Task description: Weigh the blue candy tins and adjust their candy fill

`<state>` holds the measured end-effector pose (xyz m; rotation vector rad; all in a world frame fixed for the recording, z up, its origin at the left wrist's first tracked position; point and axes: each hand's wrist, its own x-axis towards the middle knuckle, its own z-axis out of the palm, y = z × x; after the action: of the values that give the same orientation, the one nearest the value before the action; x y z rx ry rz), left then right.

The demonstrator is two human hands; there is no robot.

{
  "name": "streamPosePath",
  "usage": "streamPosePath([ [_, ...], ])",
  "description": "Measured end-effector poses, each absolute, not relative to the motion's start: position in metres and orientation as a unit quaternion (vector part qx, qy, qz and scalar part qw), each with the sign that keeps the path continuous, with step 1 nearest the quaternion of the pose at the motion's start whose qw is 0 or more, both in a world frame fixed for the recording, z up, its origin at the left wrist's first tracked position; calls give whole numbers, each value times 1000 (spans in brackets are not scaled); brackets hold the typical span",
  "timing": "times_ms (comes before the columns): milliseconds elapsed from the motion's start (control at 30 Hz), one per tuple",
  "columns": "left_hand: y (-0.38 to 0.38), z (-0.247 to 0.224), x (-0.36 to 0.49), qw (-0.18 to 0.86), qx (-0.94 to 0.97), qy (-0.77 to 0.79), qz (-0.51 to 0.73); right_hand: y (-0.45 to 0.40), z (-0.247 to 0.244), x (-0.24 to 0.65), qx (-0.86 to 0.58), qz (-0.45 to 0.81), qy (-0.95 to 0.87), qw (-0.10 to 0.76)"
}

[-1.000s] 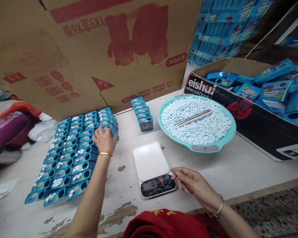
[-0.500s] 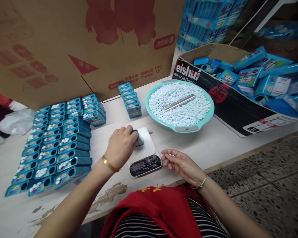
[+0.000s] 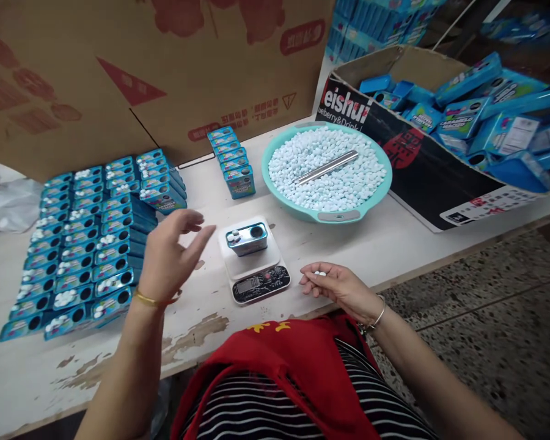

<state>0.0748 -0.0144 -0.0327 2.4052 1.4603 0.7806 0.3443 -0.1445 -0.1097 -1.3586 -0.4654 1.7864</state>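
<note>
A blue tin point(image 3: 249, 244) stands upright on the white plate of a small scale point(image 3: 262, 284), with a few white candies on its lid beside a dark round hole. Left of the scale, my left hand point(image 3: 172, 253) hovers with thumb and fingers apart, holding nothing. My right hand point(image 3: 339, 286) is at the scale's right, palm up, its curled fingers around several small white candies point(image 3: 319, 274). Behind it sits a turquoise bowl point(image 3: 338, 216) full of pale candies, a metal tube point(image 3: 327, 167) lying on them.
Rows of blue tins point(image 3: 77, 250) fill the table's left side. A short row of tins point(image 3: 231, 160) stands before a large cardboard box point(image 3: 96, 91). At the right, an open carton point(image 3: 417, 165) holds jumbled blue tins.
My left hand has let go of the tin on the scale and moved left, its fingers opening. My right hand stays beside the scale with the candies. The view has shifted slightly.
</note>
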Motion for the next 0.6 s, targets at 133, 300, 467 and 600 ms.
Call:
streamPosePath([
  [133,-30,-62,36,172,750,577,274,-141,-110,340,-545,706,-219,395],
  [300,-48,-99,17,238,715,604,261,-128,-103,338,-560,689,-274,370],
  [467,-53,-110,20,256,714,590,278,-103,-79,336,-552,639,-377,382],
  [600,-49,-108,31,266,727,561,292,-78,-58,329,-545,592,-451,386],
])
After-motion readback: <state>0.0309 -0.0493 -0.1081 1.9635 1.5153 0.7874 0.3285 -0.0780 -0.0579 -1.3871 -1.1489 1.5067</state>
